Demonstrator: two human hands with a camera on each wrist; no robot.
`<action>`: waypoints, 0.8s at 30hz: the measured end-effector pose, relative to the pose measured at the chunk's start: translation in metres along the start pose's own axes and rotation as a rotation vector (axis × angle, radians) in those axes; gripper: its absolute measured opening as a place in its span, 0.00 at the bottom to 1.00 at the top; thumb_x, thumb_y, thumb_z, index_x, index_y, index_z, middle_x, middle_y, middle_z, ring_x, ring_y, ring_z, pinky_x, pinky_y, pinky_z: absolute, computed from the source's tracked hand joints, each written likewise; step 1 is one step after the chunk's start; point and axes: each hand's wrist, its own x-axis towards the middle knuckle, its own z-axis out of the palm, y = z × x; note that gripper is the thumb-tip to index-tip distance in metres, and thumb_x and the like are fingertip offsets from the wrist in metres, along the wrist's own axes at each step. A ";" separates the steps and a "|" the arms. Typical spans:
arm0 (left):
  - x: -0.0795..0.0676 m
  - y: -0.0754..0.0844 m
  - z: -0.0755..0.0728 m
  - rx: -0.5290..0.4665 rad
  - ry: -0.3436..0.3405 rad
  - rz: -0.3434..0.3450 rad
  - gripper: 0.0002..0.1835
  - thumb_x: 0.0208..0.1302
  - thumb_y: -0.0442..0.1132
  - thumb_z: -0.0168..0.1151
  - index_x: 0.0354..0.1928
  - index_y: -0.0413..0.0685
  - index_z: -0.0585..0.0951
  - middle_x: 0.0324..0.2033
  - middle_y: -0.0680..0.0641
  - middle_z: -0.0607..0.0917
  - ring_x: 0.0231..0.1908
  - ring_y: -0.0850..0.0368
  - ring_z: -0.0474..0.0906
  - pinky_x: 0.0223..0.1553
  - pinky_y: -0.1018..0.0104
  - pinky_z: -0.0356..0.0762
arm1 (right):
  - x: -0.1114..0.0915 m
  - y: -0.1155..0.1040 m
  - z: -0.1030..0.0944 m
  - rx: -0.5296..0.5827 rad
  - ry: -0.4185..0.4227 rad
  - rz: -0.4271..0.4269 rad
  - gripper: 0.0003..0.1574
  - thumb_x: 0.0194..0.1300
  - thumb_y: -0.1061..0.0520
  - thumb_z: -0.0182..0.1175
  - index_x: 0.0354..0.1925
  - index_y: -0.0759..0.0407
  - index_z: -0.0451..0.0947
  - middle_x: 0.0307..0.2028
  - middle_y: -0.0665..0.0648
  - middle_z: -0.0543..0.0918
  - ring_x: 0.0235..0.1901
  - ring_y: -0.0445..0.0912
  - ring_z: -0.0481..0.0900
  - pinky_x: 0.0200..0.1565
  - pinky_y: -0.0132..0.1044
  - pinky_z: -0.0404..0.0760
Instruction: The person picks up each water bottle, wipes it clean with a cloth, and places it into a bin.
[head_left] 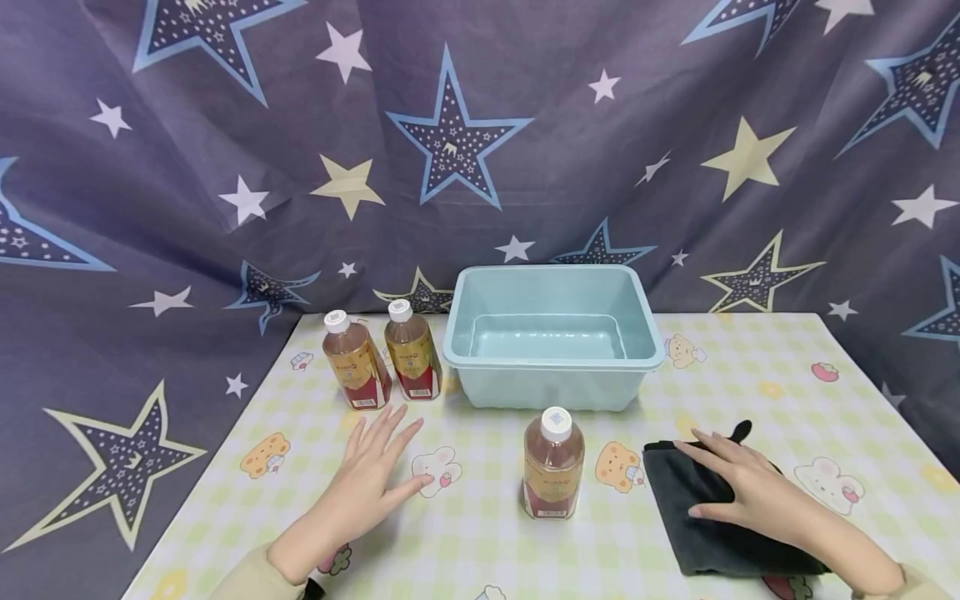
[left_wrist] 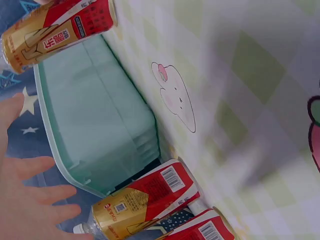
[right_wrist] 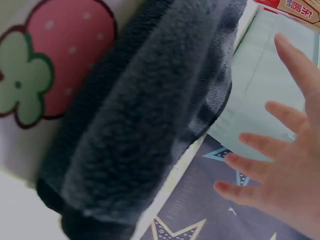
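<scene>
Three clear bottles with white caps and gold-and-red labels stand upright on the table. The left bottle [head_left: 357, 364] and its neighbour [head_left: 414, 354] are at the back left, while a third bottle [head_left: 553, 467] is front centre. My left hand [head_left: 372, 475] hovers with spread fingers in front of the back pair and holds nothing. On the right lies a folded dark grey cloth [head_left: 682, 517], fleecy in the right wrist view. Above it my right hand [head_left: 750, 492] is spread, with nothing gripped; whether it touches the cloth I cannot tell.
A light blue plastic basin [head_left: 555, 387] stands at the back centre, right of the bottle pair. The table [head_left: 465, 550] wears a checked cloth with cartoon prints. A star-patterned curtain [head_left: 480, 233] hangs directly behind the table's back edge.
</scene>
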 end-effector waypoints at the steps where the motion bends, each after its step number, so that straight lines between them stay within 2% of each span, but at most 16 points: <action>1: 0.000 0.001 0.000 -0.008 -0.003 0.001 0.35 0.53 0.57 0.58 0.59 0.45 0.67 0.62 0.40 0.61 0.63 0.41 0.50 0.61 0.42 0.38 | 0.000 0.001 0.001 0.004 -0.002 -0.014 0.47 0.41 0.34 0.63 0.58 0.53 0.67 0.56 0.69 0.66 0.53 0.65 0.64 0.45 0.62 0.64; 5: 0.000 0.004 -0.001 -0.023 -0.001 0.014 0.33 0.54 0.56 0.58 0.58 0.45 0.68 0.60 0.40 0.64 0.62 0.43 0.54 0.60 0.43 0.45 | 0.000 0.005 0.003 0.060 -0.055 -0.014 0.47 0.38 0.35 0.66 0.55 0.57 0.70 0.54 0.70 0.68 0.52 0.66 0.65 0.43 0.60 0.69; 13: 0.000 0.006 -0.001 -0.076 0.025 0.042 0.30 0.54 0.51 0.61 0.57 0.44 0.70 0.56 0.41 0.70 0.58 0.43 0.62 0.56 0.45 0.56 | 0.001 0.009 0.012 0.118 -0.183 0.059 0.51 0.33 0.39 0.71 0.56 0.58 0.69 0.55 0.71 0.66 0.52 0.68 0.64 0.43 0.59 0.69; 17: 0.000 0.007 -0.001 -0.117 0.039 0.043 0.28 0.54 0.50 0.61 0.56 0.46 0.71 0.54 0.43 0.72 0.56 0.45 0.64 0.55 0.46 0.59 | 0.002 0.011 0.017 0.138 -0.228 0.092 0.51 0.33 0.40 0.71 0.56 0.59 0.69 0.55 0.71 0.65 0.52 0.69 0.63 0.43 0.60 0.69; 24: 0.000 0.009 -0.001 -0.175 0.070 0.036 0.25 0.55 0.48 0.61 0.55 0.47 0.72 0.53 0.45 0.73 0.55 0.47 0.66 0.54 0.48 0.61 | 0.002 0.011 0.022 0.085 -0.192 0.077 0.48 0.33 0.40 0.71 0.53 0.58 0.72 0.50 0.65 0.70 0.49 0.64 0.67 0.42 0.58 0.71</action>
